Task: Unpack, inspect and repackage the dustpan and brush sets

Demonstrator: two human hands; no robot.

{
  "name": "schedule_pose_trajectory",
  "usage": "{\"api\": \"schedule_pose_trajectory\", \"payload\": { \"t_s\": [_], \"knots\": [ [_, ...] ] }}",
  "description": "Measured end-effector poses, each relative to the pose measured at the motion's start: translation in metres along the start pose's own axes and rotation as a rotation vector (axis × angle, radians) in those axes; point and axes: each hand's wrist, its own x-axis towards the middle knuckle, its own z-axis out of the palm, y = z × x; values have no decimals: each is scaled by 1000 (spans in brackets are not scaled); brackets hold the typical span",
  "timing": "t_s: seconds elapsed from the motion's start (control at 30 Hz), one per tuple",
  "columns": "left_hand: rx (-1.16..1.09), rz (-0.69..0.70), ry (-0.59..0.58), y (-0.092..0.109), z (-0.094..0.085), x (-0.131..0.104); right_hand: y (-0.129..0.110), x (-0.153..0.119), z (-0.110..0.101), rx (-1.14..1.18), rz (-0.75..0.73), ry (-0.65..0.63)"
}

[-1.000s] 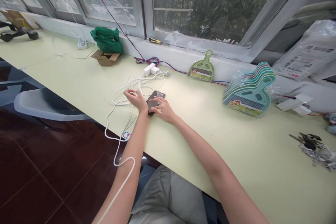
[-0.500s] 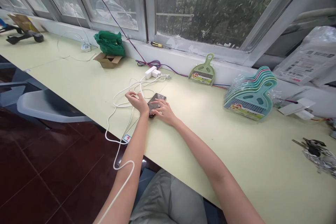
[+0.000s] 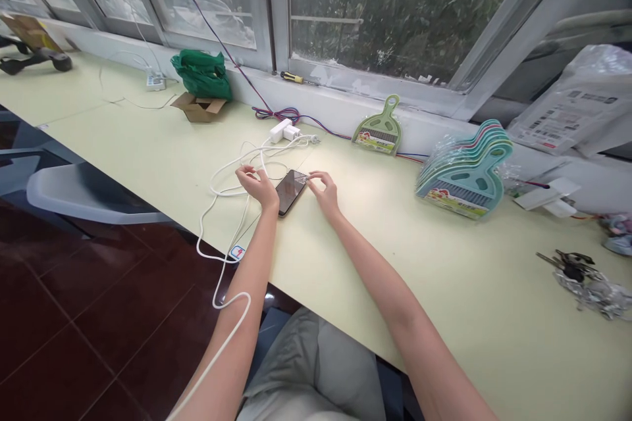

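Note:
A dark smartphone [image 3: 291, 192] lies flat on the pale yellow table, screen up. Its upper part shows small pale marks or reflections. My left hand [image 3: 257, 185] rests to the left of it, palm turned up and fingers loosely curled but apart, with nothing visible in it. On the right, my right hand [image 3: 326, 192] has bent, parted fingers, their tips at the phone's upper right corner; whether they touch it I cannot tell. A white cable [image 3: 200, 237] loops around and under my left hand and trails across my left forearm.
White plug adapters [image 3: 281, 131] sit behind the phone. Further back are a cardboard box [image 3: 198, 109], a green bag [image 3: 202, 72] and a screwdriver [image 3: 292, 77]. Packaged dustpan-and-brush sets [image 3: 464, 177] stand at the right, with keys [image 3: 573, 266] nearer. The table's edge [image 3: 296, 306] runs before my lap.
My right hand has moved off the phone's screen to the right, to its upper right edge, uncovering the screen. My left hand has stayed nearly still. The view has shifted slightly.

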Motion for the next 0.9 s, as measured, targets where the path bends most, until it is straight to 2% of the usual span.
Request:
{"api": "schedule_pose_trajectory", "payload": {
  "t_s": [0.1, 0.2, 0.3, 0.4, 0.5, 0.6, 0.63, 0.7, 0.77, 0.9],
  "knots": [
    [9, 90, -154, 6, 4, -19, 9, 11, -27, -90, 29, 282],
    [45, 275, -402, 13, 7, -45, 22, 10, -74, -226, 16, 501],
    [98, 496, -675, 17, 10, -69, 41, -11, -137, -364, 3, 573],
    [144, 690, -904, 15, 16, -83, 62, -45, -211, -482, 25, 664],
    [194, 793, -990, 11, 34, -90, 80, -78, -288, -560, 94, 881],
    [258, 787, -983, 15, 61, -104, 90, -105, -349, -583, 257, 1220],
    [274, 788, -999, 19, 70, -110, 92, -111, -362, -579, 302, 1293],
    [294, 798, -1056, 27, 84, -125, 93, -119, -377, -557, 363, 1362],
    [298, 795, -1101, 35, 92, -138, 93, -119, -379, -527, 383, 1350],
    [287, 774, -1153, 43, 98, -152, 93, -105, -373, -528, 368, 1225]
  ]
}}
